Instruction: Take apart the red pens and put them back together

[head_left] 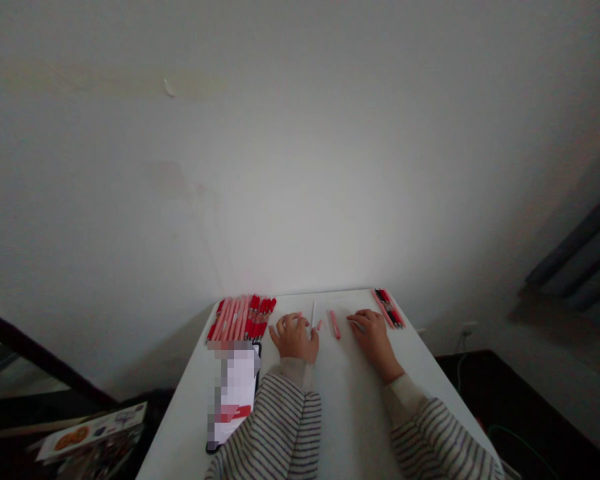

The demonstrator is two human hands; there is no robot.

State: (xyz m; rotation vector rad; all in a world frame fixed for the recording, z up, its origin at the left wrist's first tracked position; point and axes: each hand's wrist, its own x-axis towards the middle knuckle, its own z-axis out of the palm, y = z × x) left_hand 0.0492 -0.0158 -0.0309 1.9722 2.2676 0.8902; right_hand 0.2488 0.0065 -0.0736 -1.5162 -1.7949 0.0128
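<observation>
My left hand (pixel 294 339) rests on the white table (pixel 350 400) with its fingers spread and bent. A small pink piece (pixel 300 314) shows at its fingertips, partly hidden. Just right of that hand lies a thin white pen refill (pixel 314 313), close to the thumb, and a small pink pen part (pixel 320 325). A pink pen barrel (pixel 335 325) lies between my two hands. My right hand (pixel 373 337) is to the right of the barrel, apart from it, its fingers loosely bent and pointing left; nothing shows in them.
A row of several pink and red pens (pixel 240 319) lies at the table's back left. Several pink, red and black pens (pixel 389 309) lie at the back right. A phone (pixel 235 393) lies by my left forearm. The wall (pixel 300 167) meets the table's far edge.
</observation>
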